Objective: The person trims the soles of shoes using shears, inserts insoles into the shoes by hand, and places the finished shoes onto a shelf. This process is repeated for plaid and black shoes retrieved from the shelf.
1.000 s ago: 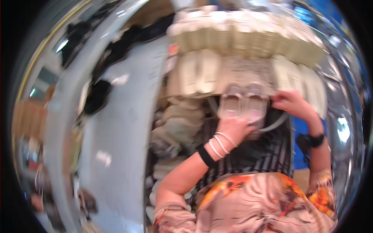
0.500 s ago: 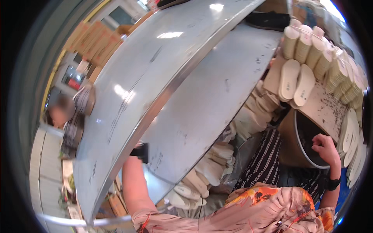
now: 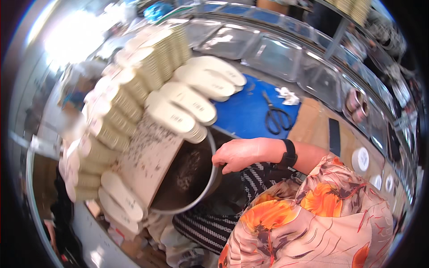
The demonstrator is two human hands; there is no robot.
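My right hand (image 3: pixel 234 154) is over the rim of a dark bucket (image 3: pixel 209 187), its fingers bent and drawn together. Whether anything small is in them I cannot make out. Dark scraps lie at the bottom of the bucket. White insoles lie beside it in short stacks: one pair (image 3: pixel 178 109) by the far rim, another group (image 3: pixel 210 78) behind, and a pair (image 3: pixel 120 201) at the near left. Black-handled scissors (image 3: pixel 278 119) rest on a blue mat (image 3: pixel 243 107) beyond my hand. My left hand is out of view.
Tall insole stacks (image 3: pixel 111 111) line the left side of a board (image 3: pixel 145 147) strewn with dark bits. Crumpled white paper (image 3: pixel 288 96), brown cardboard (image 3: pixel 308 120), a white roll (image 3: pixel 360 159) and a pair of pink shoes (image 3: pixel 356 106) are to the right. Clear plastic packets (image 3: pixel 272 56) lie along the back.
My view has swung right, from the grey metal surface to the workbench. My left arm has left the picture. My right hand stays by the bucket, its fingers still bent.
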